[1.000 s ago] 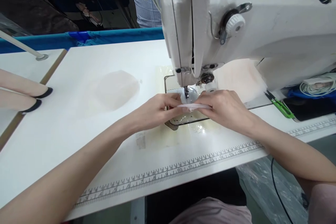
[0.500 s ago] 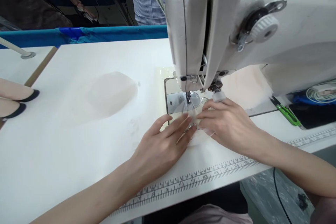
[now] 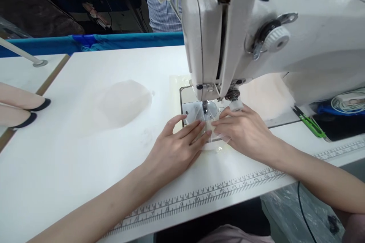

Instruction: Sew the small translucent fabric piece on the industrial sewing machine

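A small piece of sheer, whitish fabric (image 3: 210, 133) lies on the needle plate (image 3: 188, 111) of a white sewing machine (image 3: 203, 38), its far part by the presser foot (image 3: 205, 106). My left hand (image 3: 178, 142) rests on the fabric's left side with fingers stretched out and thumb apart. On the other side, my right hand (image 3: 246, 129) has its fingers bent and pressed together on the fabric, a loose edge showing beneath them. Both sets of fingertips are just in front of the presser foot. The fabric under my fingers is partly hidden.
Sheer pale fabric (image 3: 125, 102) lies on the white table at left. Another pale piece (image 3: 268, 95) is under the machine arm, near green thread snips (image 3: 312, 124) and a dark phone (image 3: 342, 127). A measuring tape (image 3: 222, 193) runs along the front edge. Two people are across the table.
Both hands have moved slightly away from me, toward the presser foot, along with the fabric. The view has shifted a little.
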